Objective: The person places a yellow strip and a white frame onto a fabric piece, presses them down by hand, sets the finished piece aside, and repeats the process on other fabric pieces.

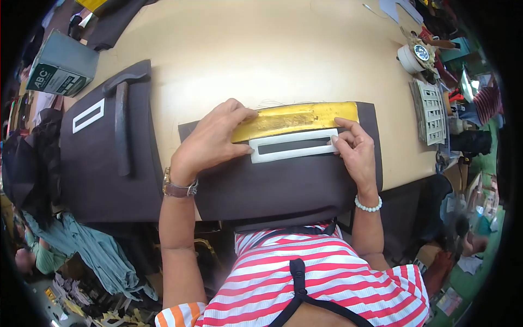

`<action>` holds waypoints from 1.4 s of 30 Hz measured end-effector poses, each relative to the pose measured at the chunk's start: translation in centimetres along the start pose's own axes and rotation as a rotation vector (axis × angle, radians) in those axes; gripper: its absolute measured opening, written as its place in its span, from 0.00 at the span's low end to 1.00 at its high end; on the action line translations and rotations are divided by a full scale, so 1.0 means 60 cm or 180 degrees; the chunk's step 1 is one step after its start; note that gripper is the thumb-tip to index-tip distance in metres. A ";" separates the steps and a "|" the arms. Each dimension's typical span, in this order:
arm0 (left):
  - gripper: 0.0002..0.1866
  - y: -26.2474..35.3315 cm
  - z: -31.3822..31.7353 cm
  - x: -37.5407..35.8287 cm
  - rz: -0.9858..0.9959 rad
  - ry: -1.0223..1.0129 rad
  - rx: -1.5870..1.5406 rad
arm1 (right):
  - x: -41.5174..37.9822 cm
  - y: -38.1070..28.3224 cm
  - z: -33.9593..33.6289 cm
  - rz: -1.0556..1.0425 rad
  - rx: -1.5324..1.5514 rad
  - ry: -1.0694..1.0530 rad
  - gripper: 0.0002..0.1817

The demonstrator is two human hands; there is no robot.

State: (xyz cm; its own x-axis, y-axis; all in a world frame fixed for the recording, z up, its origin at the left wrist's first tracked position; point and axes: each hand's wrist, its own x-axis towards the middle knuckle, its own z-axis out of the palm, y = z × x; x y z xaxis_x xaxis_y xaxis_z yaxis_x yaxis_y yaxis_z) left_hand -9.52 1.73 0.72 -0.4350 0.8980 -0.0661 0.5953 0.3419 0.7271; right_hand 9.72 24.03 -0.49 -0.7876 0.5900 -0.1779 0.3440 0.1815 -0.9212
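Observation:
A white rectangular frame point(294, 157) with a long slot lies on the dark fabric piece point(272, 188) in front of me. Along its far side is a yellow strip template point(294, 117) with a worn, brownish middle. My left hand point(215, 136) rests at the left end, thumb touching the frame's left edge and index finger on the yellow strip, the two well apart. At the other end, my right hand point(357, 152) has its thumb and bent fingers closed on the frame's right end, while the index finger reaches onto the strip.
On the left lies another dark fabric piece point(98, 169) with a second white frame point(88, 116) and a dark curved metal bar point(122, 131). A grey ABC tin point(65, 62) stands behind it. At the right are stacked slotted cards point(430, 111) and a round gauge point(421, 52).

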 end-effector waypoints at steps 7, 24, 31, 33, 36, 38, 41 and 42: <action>0.28 0.010 0.001 0.001 -0.0018 0.0036 -0.0031 | -0.006 0.003 0.002 -0.0227 -0.0232 0.0413 0.22; 0.31 0.015 0.002 0.001 -0.0165 0.0002 -0.0069 | -0.006 0.009 0.004 -0.0228 -0.0358 0.0678 0.16; 0.31 0.016 0.002 0.001 -0.0132 -0.0026 0.0023 | -0.003 0.010 -0.003 -0.0252 -0.0461 0.0546 0.15; 0.30 0.018 0.002 0.000 -0.0129 -0.0015 0.0079 | -0.003 0.011 -0.001 -0.0325 -0.0505 0.0575 0.14; 0.29 0.022 0.002 -0.002 -0.0127 -0.0019 0.0205 | -0.009 0.018 0.006 -0.0920 -0.1113 0.0586 0.11; 0.25 0.035 0.014 -0.012 0.0027 0.0307 0.0550 | -0.022 0.021 0.013 -0.1431 -0.1821 0.0625 0.09; 0.19 0.051 0.048 -0.038 0.0573 0.0538 0.1147 | -0.036 0.024 0.011 -0.1989 -0.2697 0.0683 0.10; 0.18 0.051 0.063 -0.049 0.0815 0.0567 0.1368 | -0.035 0.027 0.000 -0.1955 -0.2539 0.0636 0.10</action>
State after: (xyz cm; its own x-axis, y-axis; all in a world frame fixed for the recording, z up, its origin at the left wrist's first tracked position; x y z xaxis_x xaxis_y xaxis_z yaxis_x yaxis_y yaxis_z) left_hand -3.84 1.17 0.53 -0.3252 0.9195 0.2210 0.9044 0.2342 0.3567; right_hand 11.92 23.07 -1.60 -0.8679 0.3258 0.3751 0.2072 0.9235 -0.3227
